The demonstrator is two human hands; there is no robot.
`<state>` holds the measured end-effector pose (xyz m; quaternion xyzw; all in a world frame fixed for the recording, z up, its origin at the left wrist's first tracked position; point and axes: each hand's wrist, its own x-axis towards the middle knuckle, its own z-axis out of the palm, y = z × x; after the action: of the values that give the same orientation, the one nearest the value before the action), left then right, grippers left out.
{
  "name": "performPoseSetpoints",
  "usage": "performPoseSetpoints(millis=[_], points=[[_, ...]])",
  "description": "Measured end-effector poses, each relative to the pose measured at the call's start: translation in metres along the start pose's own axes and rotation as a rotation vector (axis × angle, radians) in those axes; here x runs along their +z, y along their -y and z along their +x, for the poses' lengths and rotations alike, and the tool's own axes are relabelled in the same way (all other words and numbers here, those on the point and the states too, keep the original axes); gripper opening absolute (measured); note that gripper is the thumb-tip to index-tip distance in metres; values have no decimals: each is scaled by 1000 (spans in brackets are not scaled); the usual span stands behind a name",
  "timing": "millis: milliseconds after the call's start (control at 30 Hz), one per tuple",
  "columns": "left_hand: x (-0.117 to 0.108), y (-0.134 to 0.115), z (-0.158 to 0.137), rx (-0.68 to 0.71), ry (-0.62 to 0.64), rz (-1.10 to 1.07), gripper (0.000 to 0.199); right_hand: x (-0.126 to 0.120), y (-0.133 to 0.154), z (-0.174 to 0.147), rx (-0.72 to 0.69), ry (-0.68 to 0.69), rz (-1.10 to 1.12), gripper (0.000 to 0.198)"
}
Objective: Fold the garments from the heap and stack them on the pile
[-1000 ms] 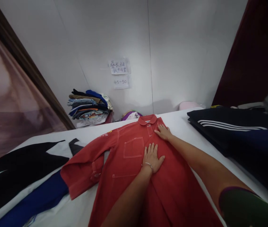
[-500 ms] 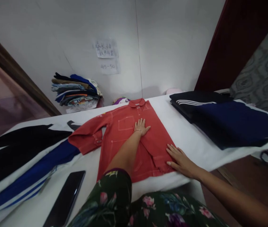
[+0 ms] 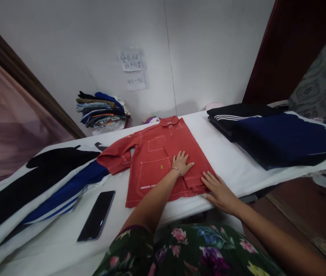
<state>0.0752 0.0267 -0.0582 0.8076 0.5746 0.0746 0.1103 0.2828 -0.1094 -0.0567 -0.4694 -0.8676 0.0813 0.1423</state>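
A red long-sleeved shirt (image 3: 151, 153) lies flat in front of me, its collar toward the wall. One sleeve stretches out to the left; the right side is folded in over the front, with its cuff near the hem. My left hand (image 3: 181, 163) rests flat on the folded part, fingers spread. At the right edge, close to the cuff, my right hand (image 3: 218, 191) lies with stretched fingers touching the cloth. White lettering shows on the lower left pocket, partly covered by my left forearm.
Folded black and navy clothes (image 3: 283, 138) lie on the right of the white-covered table (image 3: 223, 161). Black and blue garments (image 3: 53, 180) spread out at left, beside a phone (image 3: 96, 216). A clothes stack (image 3: 102, 111) stands by the wall, below paper notes (image 3: 134, 69).
My left hand has slid down the shirt front toward the hem. My right hand stays at the right edge. The view has shifted slightly, showing more of the phone.
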Motion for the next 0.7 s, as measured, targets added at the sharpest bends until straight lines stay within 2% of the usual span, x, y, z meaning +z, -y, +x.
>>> performPoseSetpoints(millis=[133,233,400,500,700], points=[[-2,3,-2,-19,-26,-59,63,9,-5,1,-14,25,38,59],[-6,9,-4,-72,-111,-104,54,10,-9,-2,-1,-22,79,52],[-21,38,6,-348,-262,-45,46,11,-3,4,-54,-104,65,44],[-34,57,22,-451,-271,-1,46,11,4,13,-73,-70,52,40],[-49,74,53,-496,-254,65,48,12,8,20,-39,-86,115,35]])
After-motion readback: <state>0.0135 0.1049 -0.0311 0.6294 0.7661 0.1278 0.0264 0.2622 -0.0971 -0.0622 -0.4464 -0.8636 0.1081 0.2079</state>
